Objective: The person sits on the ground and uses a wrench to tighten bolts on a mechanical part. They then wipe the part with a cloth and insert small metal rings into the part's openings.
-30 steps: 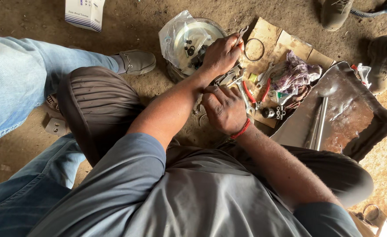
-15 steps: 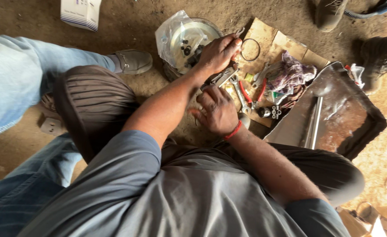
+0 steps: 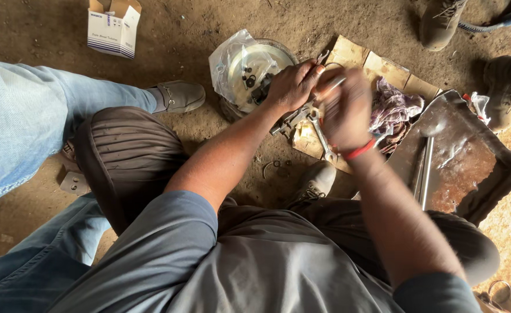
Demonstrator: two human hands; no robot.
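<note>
Steel parts pinched over a cluttered patch of dirt floor

Both hands meet above the cardboard sheet (image 3: 348, 55): the left hand (image 3: 290, 86) has its fingers curled tight around a small metal part (image 3: 319, 58), and the right hand (image 3: 343, 109), blurred, seems to pinch a thin metal rod (image 3: 334, 83) against it, though how its fingers lie I cannot tell for sure. A likely slip is the small part dropping into the loose dirt or among the washers (image 3: 276, 168) near the shoe, where it would be hard to find. Just below the hands lies a spanner (image 3: 320, 136), easy to knock aside, and the rusty tray (image 3: 470, 168) to the right has raised edges a forearm could catch. At the far left of the hands, the plastic-wrapped disc (image 3: 249, 64) holds small pieces that a bump might scatter.
</note>
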